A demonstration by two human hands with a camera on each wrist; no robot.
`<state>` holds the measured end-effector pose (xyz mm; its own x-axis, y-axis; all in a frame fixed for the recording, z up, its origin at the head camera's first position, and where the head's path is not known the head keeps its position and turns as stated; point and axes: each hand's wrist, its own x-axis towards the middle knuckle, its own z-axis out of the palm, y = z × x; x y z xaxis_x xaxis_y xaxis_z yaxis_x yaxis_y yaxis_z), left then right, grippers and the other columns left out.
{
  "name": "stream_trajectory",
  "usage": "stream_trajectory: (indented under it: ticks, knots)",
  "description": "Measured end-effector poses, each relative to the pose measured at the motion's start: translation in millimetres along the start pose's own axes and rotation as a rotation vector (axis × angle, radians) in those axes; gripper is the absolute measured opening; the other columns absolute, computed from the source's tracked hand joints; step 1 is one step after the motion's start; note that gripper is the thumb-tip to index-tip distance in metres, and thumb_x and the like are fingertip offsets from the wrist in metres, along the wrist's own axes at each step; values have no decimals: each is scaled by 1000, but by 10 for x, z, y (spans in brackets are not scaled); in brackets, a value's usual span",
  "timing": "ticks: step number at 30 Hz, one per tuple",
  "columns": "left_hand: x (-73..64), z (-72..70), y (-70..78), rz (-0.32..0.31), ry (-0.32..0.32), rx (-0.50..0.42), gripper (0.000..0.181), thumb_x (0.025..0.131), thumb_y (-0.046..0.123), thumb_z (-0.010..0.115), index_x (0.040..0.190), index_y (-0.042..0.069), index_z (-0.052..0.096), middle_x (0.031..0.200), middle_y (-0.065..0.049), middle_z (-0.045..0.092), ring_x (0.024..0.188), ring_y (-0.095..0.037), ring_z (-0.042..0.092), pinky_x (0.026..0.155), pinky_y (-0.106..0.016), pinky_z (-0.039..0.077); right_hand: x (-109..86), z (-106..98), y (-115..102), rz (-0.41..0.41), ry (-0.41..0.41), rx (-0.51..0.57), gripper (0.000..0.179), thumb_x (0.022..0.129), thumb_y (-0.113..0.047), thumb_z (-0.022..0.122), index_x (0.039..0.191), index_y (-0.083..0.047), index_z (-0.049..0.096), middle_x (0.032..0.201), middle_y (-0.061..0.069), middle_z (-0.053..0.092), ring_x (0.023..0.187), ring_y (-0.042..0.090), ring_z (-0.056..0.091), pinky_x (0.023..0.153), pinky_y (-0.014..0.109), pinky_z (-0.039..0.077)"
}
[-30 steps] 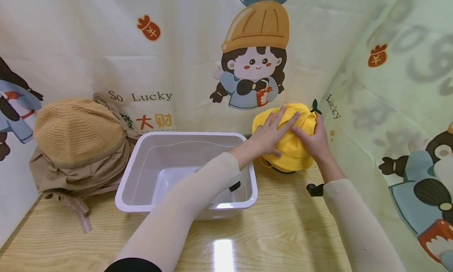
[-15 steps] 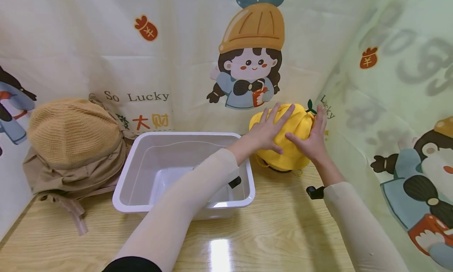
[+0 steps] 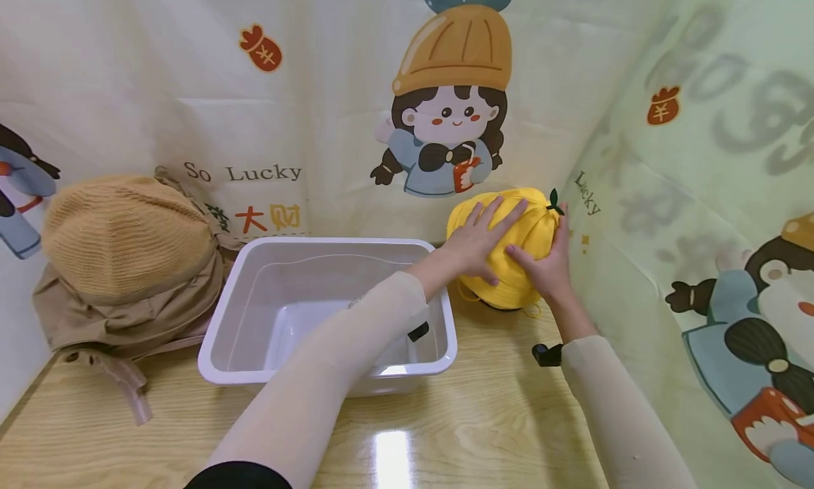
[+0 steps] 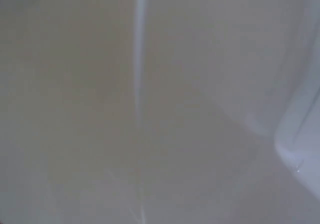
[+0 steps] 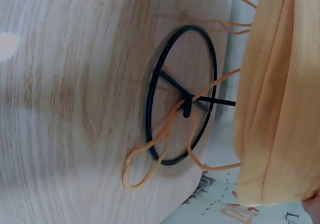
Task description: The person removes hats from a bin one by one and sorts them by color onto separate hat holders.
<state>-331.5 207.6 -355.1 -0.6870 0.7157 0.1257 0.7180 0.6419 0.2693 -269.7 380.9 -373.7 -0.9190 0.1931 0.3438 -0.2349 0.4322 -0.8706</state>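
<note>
A yellow hat [image 3: 524,224] with a green sprout on top sits on a black wire stand [image 5: 187,96]. The stand's ring base rests on the table, with the hat's yellow cord [image 5: 132,164] looped beside it. My left hand [image 3: 473,245] lies on the hat's left and front side, fingers spread and straight. On the right side, my right hand [image 3: 550,259] touches the hat, thumb on the front and fingers largely straight along the far edge. In the right wrist view only a bit of a hand shows at the lower right corner. The left wrist view shows no hand.
A pale grey plastic bin [image 3: 331,377] stands under my left forearm, its wall [image 4: 165,109] filling the left wrist view. Left of it are a knitted tan hat [image 3: 127,231] and brown cloth [image 3: 127,319] with hanging straps. Printed curtains [image 3: 331,107] border the wooden table [image 3: 477,418].
My right hand lifted partly off the yellow hat half a second ago, fingers spread, and now rests closer against its right side. The left hand stays on the hat. The view has shifted slightly.
</note>
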Motion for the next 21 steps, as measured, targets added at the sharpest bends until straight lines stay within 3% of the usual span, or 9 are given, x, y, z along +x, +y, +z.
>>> stream_trajectory:
  ticks: [6, 13, 17, 21]
  knots:
    - [14, 19, -54, 26, -18, -36, 145, 71, 44, 89, 143, 49, -37, 167, -5, -17, 153, -39, -4, 119, -48, 28, 26, -35, 49, 16, -4, -6, 118, 81, -22, 82, 158, -42, -6, 167, -2, 6, 137, 24, 38, 113, 46, 34]
    - [16, -77, -92, 35, -73, -77, 127, 83, 41, 80, 147, 52, -29, 167, -3, -16, 153, -40, -2, 121, -50, 21, 191, -109, 288, 21, -24, -68, 116, 82, -31, 82, 157, -44, -6, 157, 4, 27, 124, 26, 49, 102, 41, 43]
    - [-47, -141, -83, 41, -112, -93, 114, 90, 44, 72, 149, 52, -25, 168, -9, -11, 152, -44, 0, 122, -53, 17, 245, -211, 417, -16, 33, -216, 117, 80, -39, 83, 159, -39, -3, 163, 3, 17, 136, 28, 37, 110, 51, 34]
    - [-172, -280, -119, 79, -76, -78, 109, 91, 47, 69, 154, 45, -20, 168, -13, -2, 154, -39, 3, 122, -51, 15, 240, -312, 364, -58, 67, -263, 121, 77, -38, 85, 156, -46, -6, 167, 0, 2, 150, 32, 17, 117, 61, 20]
